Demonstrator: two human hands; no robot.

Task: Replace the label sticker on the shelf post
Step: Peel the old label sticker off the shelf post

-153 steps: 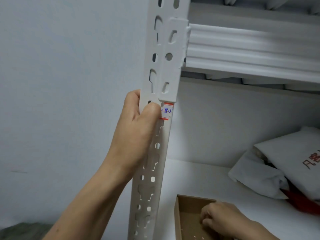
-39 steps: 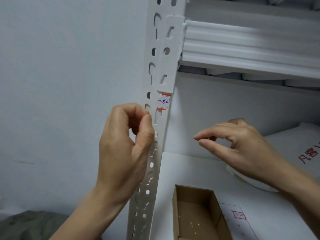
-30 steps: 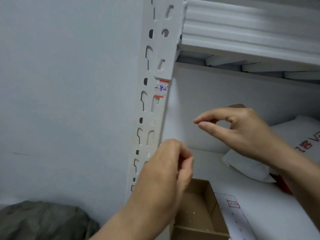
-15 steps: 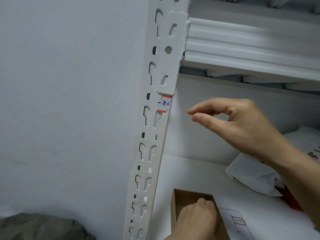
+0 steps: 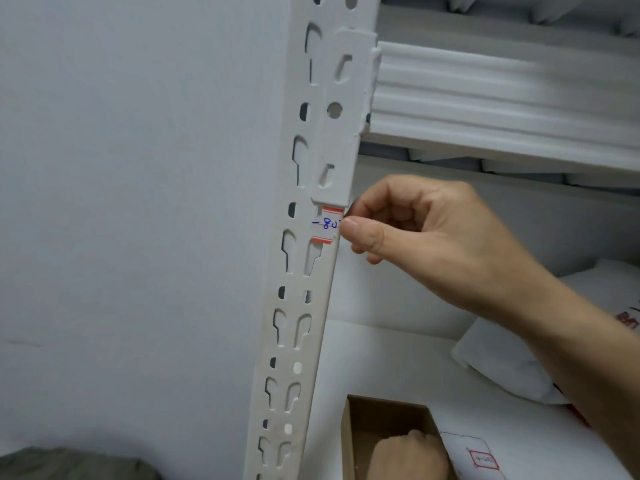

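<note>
After reaching over, right hand (image 5: 433, 237) pinched label sticker (image 5: 325, 225) edge | peel probably starting | left hand (image 5: 405, 455): grip unclear

A single wide-angle view came from a camera worn on the head; it stood close to the shelf post (image 5: 311, 271), facing forward and slightly down; the post ran from top edge to bottom edge, leaning; the label sticker (image 5: 325, 225) sat near mid-frame; the right hand (image 5: 433, 237) entered from the right edge; the left hand (image 5: 405, 455), in the cardboard box (image 5: 381, 414), was cut by the bottom edge
</note>
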